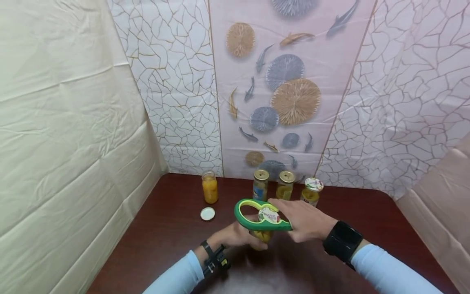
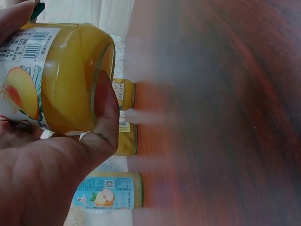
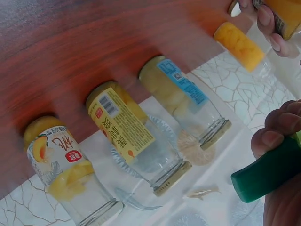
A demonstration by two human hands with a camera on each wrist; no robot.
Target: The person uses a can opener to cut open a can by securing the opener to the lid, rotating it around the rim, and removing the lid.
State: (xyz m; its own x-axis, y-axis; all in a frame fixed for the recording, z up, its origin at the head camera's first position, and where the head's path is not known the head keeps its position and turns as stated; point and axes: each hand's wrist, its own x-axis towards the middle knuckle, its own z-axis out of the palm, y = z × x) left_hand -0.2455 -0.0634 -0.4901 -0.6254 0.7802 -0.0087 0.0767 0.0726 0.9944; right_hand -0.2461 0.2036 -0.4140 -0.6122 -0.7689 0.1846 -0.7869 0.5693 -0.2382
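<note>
My left hand (image 1: 235, 236) grips a glass jar of yellow peach pieces (image 2: 70, 80), its thumb near the base; the jar is held up off the table. In my right hand (image 1: 312, 220) is the handle of a green jar opener (image 1: 253, 225). The opener's ring surrounds the jar's printed lid (image 1: 269, 215) as seen from above; whether its inner edge touches the lid I cannot tell. Only the green handle end (image 3: 265, 172) shows in the right wrist view, under curled fingers.
Behind the hands stand three lidded jars: a blue-labelled one (image 1: 260, 192), a yellow-labelled one (image 3: 120, 122) and a peach-labelled one (image 3: 56, 155). To the left is a lidless jar of orange fruit (image 1: 210, 190), with a loose lid (image 1: 207, 213) on the brown table (image 1: 176, 245).
</note>
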